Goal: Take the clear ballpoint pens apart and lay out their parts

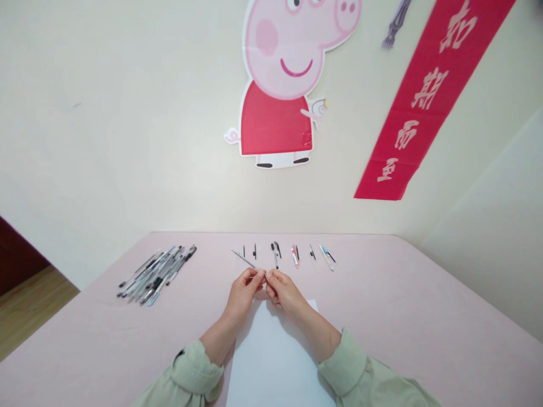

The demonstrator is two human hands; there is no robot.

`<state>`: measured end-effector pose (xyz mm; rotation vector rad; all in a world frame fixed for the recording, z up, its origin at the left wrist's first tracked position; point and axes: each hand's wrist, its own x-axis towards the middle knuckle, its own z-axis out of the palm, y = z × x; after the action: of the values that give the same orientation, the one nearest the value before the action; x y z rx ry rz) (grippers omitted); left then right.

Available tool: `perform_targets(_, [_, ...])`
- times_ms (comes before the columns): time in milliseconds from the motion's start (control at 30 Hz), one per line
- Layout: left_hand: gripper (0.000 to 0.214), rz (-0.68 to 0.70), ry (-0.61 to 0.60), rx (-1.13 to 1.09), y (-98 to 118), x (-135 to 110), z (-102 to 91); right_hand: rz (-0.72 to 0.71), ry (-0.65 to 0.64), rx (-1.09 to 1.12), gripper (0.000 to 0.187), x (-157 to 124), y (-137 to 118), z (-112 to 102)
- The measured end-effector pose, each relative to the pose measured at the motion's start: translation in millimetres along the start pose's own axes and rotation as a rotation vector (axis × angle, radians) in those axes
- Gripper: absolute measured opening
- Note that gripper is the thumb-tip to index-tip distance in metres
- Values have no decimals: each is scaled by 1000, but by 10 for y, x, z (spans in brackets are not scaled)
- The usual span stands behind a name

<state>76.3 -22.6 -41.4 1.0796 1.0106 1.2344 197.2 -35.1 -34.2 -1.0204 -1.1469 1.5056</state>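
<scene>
Green sleeves, both hands pinching a thin rod, its length jutting forward and left

Bright, diffuse light spread evenly over the wall and the pink counter. Soft-edged shadows — faint and grey — fell on the white paper beside the forearms. A slight sheen marked the pig cutout. Wide-angle distortion slanted the red banner and splayed the counter's sides; the small pen parts appeared soft, fine detail lost.
</scene>
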Motion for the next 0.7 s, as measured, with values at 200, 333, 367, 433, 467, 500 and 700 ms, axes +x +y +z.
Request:
perform_targets(200, [31, 13, 101, 9, 5, 7, -23, -171, 134, -190, 22, 42, 53, -19])
perform_targets(333, [31, -2, 94, -36, 16, 14, -41, -136, 116, -202, 18, 39, 35, -31])
perform_targets(367, [30, -8, 94, -64, 23, 15, -44, -122, 117, -200, 18, 36, 29, -35])
perform_targets(433, [30, -22, 101, -131, 37, 13, -47, -98, 133, -191, 17, 36, 24, -47])
perform_targets(467, [30, -27, 101, -164, 44, 11, -47, -90, 142, -185, 17, 38, 26, -55])
perform_targets(500, [30, -30, 98, -192, 49, 9, -45, -86, 147, -181, 17, 42, 30, -62])
perform_targets(700, [26, -59, 41, -293, 40, 6, -15, -63, 130, -108, 21, 50, 38, -68])
